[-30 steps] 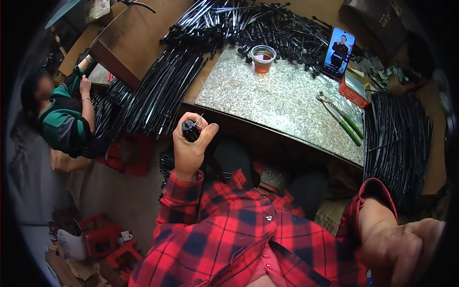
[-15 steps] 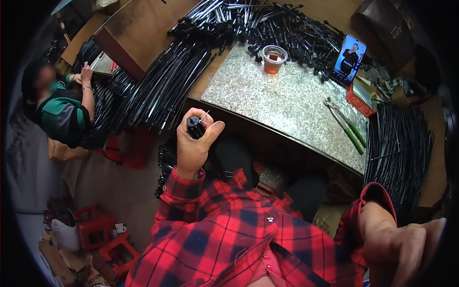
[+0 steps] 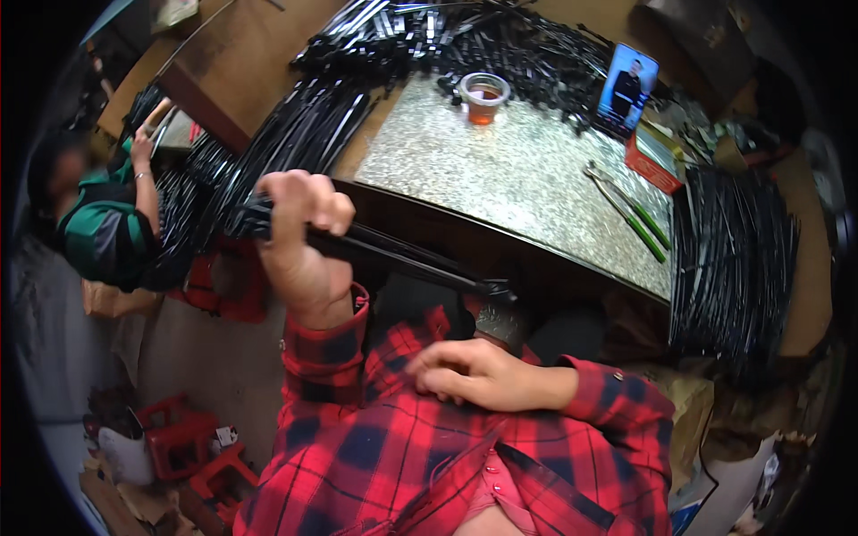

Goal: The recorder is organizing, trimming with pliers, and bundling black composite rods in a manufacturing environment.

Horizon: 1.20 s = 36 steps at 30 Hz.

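My left hand (image 3: 299, 237) is raised in front of the bench edge. Its fingers are wrapped round a bundle of thin black rods (image 3: 402, 255). One end sticks out past the knuckles on the left. The rest slants down to the right, over my lap. My right hand (image 3: 483, 373) hovers before my plaid shirt, below the bundle's far end. Its fingers are half bent and apart from the thumb, slightly blurred, with nothing visible between them. The bundle and my right hand do not touch.
A speckled bench top (image 3: 500, 179) carries a cup of reddish drink (image 3: 483, 98), green-handled cutters (image 3: 630, 213) and a phone (image 3: 627, 89) against a red box (image 3: 653, 163). Black rods (image 3: 733, 268) lie heaped around it. A co-worker (image 3: 112, 210) sits at left near red stools (image 3: 179, 436).
The bundle has swung from end-on to lying across my lap, and my left hand has shifted left. My right hand has come from the lower right corner to my middle.
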Available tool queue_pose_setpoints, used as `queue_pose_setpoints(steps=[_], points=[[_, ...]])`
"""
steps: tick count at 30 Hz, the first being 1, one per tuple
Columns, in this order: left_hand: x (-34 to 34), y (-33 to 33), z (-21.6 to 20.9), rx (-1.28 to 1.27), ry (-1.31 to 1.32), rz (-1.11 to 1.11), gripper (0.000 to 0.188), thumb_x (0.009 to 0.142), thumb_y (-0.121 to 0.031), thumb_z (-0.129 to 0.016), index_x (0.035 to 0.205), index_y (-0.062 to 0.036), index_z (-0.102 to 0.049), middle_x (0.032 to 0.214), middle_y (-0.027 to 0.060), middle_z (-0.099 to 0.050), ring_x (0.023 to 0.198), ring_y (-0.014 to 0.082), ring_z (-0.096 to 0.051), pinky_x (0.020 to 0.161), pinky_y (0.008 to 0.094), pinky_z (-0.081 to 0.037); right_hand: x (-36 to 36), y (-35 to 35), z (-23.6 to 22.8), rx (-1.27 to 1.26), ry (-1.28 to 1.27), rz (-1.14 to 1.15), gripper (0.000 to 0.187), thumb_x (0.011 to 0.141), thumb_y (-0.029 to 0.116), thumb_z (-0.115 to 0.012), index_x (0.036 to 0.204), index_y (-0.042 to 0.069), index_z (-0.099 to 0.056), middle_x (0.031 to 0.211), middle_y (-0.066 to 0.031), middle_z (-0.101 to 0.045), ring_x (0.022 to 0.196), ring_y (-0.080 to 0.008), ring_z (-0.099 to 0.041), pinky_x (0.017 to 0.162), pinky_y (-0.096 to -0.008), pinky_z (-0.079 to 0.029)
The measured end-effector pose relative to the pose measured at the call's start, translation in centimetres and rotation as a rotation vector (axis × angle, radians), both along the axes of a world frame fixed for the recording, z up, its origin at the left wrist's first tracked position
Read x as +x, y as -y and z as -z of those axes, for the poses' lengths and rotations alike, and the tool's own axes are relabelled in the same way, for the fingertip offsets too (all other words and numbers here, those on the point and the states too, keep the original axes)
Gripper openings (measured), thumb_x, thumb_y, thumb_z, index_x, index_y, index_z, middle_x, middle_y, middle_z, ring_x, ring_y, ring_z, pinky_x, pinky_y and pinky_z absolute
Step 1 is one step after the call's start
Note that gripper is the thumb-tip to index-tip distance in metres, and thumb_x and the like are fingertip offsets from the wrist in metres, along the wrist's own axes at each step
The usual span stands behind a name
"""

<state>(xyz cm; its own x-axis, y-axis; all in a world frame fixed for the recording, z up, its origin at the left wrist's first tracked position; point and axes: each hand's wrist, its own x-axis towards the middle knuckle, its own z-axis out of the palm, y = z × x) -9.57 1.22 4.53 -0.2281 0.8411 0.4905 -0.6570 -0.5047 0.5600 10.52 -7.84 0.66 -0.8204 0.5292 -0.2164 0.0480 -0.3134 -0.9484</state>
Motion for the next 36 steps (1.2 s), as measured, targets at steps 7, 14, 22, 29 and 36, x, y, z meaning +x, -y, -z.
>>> queue_pose_setpoints(steps=[7,14,22,29,36], points=[[1.3,1.9,-1.0,-0.005,0.169,0.055,0.033,0.097,-0.022,-0.052,0.07,-0.0129,-0.036,0.068,-0.0026,-0.032,0.063,0.0087,-0.034,0.058,0.0238,-0.033,-1.9,-1.5,2.3,-0.16,-0.551,0.339,0.088,0.087,0.052,-0.056,0.149,0.018,-0.003,0.121,-0.0161,-0.045,0.082,-0.0169,-0.058,0.069,-0.0307,-0.053],[2.6,1.9,0.9,-0.072,0.172,0.154,0.023,0.091,-0.01,-0.057,0.076,-0.0133,-0.041,0.066,-0.0024,-0.035,0.063,0.0104,-0.037,0.059,0.0267,-0.035,-1.0,-1.2,3.1,-0.259,-0.513,0.361,0.071,0.092,0.046,-0.054,0.144,0.008,-0.023,0.121,-0.0138,-0.05,0.082,-0.016,-0.06,0.069,-0.0284,-0.052],[1.6,3.3,1.9,-0.253,-0.435,-0.014,0.028,0.082,0.01,-0.062,0.076,-0.0077,-0.041,0.065,0.0001,-0.045,0.056,0.0071,-0.045,0.05,0.0222,-0.04,8.0,-4.2,-0.1,1.087,0.453,0.646,0.021,0.082,0.006,-0.066,0.101,0.0,-0.058,0.086,-0.015,-0.062,0.077,-0.0266,-0.064,0.069,-0.033,-0.05],[2.4,2.3,4.6,-0.343,-0.711,-0.058,0.022,0.081,0.003,-0.068,0.08,-0.007,-0.049,0.067,-0.0057,-0.048,0.058,0.0004,-0.042,0.051,0.0169,-0.034,22.4,-9.5,4.2,1.317,1.576,0.728,0.027,0.084,0.023,-0.065,0.092,0.0,-0.052,0.089,-0.0192,-0.057,0.083,-0.0369,-0.057,0.072,-0.0432,-0.048],[2.6,1.7,5.0,-0.342,-0.701,-0.001,0.021,0.081,0.001,-0.07,0.082,-0.0068,-0.05,0.067,-0.0049,-0.049,0.059,0.0007,-0.043,0.054,0.0159,-0.035,23.7,-9.7,5.7,1.403,1.528,0.684,0.027,0.086,0.027,-0.062,0.087,0.001,-0.053,0.085,-0.0181,-0.055,0.079,-0.0349,-0.057,0.069,-0.0434,-0.048]])
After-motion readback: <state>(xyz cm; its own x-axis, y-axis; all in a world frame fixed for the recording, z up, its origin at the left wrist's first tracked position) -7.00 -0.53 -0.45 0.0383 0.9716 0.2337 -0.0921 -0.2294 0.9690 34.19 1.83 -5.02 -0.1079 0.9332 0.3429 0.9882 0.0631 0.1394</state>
